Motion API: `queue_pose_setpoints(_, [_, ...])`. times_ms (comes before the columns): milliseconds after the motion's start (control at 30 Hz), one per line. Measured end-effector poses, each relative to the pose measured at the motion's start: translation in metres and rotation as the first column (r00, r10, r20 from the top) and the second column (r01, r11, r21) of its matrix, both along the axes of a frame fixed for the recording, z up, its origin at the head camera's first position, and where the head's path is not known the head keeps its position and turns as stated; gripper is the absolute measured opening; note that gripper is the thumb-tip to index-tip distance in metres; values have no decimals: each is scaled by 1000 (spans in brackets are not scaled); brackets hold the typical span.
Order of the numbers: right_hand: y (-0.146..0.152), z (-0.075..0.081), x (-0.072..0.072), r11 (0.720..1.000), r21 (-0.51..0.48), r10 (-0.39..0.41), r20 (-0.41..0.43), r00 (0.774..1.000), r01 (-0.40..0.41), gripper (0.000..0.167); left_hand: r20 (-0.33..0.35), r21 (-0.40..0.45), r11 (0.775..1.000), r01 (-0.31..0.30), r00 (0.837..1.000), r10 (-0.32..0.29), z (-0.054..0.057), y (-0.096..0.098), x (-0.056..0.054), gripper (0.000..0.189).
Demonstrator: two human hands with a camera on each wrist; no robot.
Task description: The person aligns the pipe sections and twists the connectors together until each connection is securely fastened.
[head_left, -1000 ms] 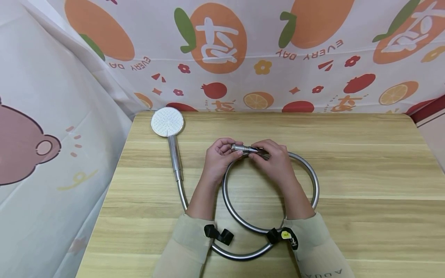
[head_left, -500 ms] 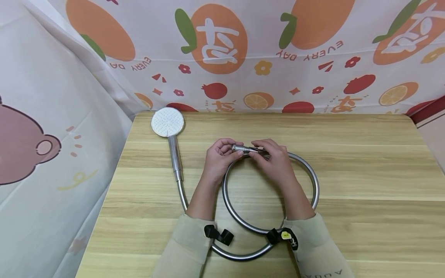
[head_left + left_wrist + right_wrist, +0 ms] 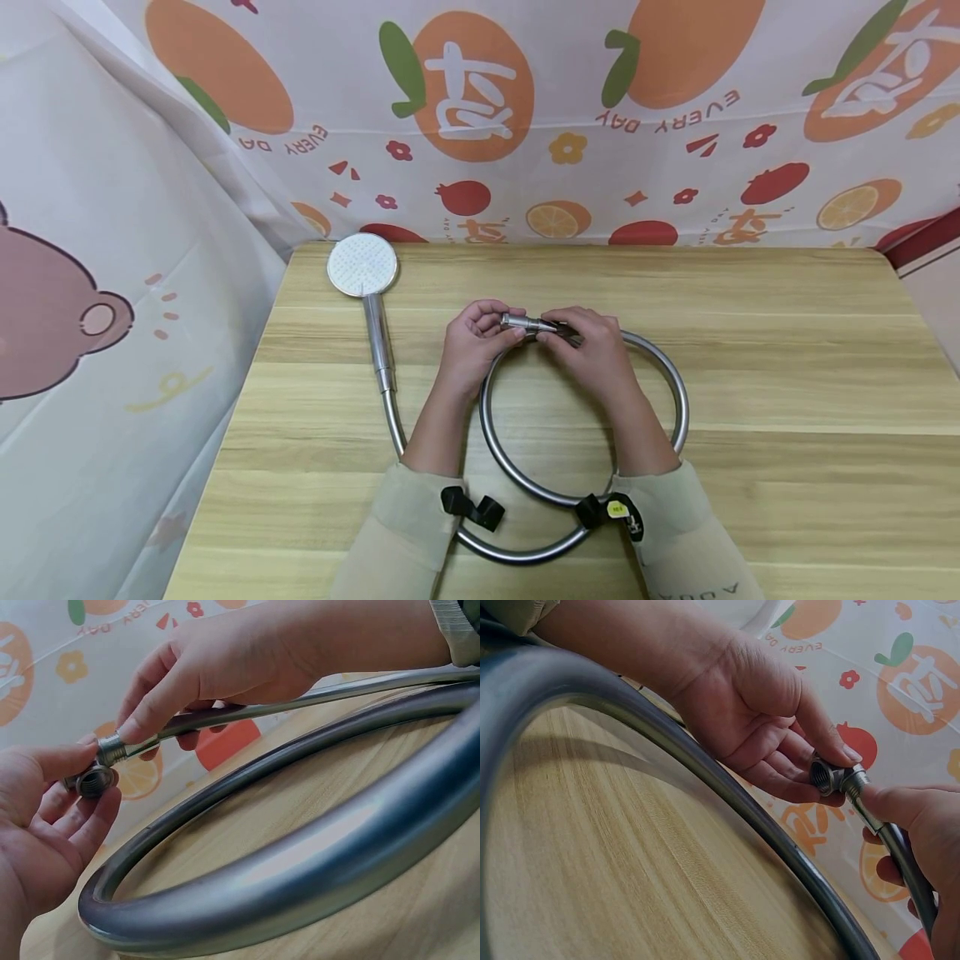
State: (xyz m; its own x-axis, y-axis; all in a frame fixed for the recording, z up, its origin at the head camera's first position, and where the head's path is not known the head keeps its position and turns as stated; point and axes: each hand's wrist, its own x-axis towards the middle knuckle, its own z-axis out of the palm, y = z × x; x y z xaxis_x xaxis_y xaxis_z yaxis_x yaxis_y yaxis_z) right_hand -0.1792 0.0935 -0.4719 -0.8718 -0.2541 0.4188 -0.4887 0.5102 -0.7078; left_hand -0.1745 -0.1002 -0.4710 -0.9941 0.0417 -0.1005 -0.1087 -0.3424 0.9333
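"Silvery metal is gleaming between the two sets of fingertips. What is the left hand (image 3: 471, 337) doing?"

"Its thumb and fingers are pinching an angled metal fitting (image 3: 96, 780), and a round, threaded mouth is showing just beside those fingertips."

"And the other one?"

"The right hand (image 3: 600, 346) is gripping the hose (image 3: 909, 874) next to that fitting. Its fingers are curling around the hose, while the thumb tip is lying at a ribbed collar (image 3: 856, 784). How firmly the parts are fitting together is not showing."

"Where is the rest of the hose going?"

"It is looping over the wooden table (image 3: 810, 358) on the person's side of the fingers, passing beneath the forearms, then running out to the left of the left fingers. There the shower head (image 3: 363, 265) is lying well apart from them, its pale spray face pointing up."

"What is surrounding all this?"

"Beyond the fingertips, past the table's far edge, a fruit-printed cloth (image 3: 570, 50) is hanging. Nearer the person, below the fingers, pale sleeves (image 3: 408, 508) are covering the arms."
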Motion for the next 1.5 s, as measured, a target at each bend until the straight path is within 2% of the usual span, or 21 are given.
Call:
queue_pose_setpoints(200, [0, 0, 1, 1000, -11, -9, -3, 1000, 9, 23, -6, -8, 1000, 7, 1000, -7, -2, 0, 0, 33])
queue_pose_setpoints(500, [-2, 1, 2, 1000, -20, -3, 8, 1000, 3, 40, -4, -21, 1000, 6, 1000, -6, -2, -1, 0, 33])
queue_pose_setpoints(1000, [0, 0, -1, 1000, -29, 2, 15, 1000, -2, 22, -7, -9, 1000, 15, 1000, -15, 0, -1, 0, 33])
queue_pose_setpoints(1300, [-1, 0, 0, 1000, -28, -7, 10, 1000, 7, 32, -9, -11, 1000, 11, 1000, -11, -1, 0, -1, 33])
queue_pose_setpoints(1500, [-1, 0, 2, 999, -35, -17, 30, 999, 18, 30, -9, -13, 1000, 7, 1000, -7, -1, 0, 0, 33])
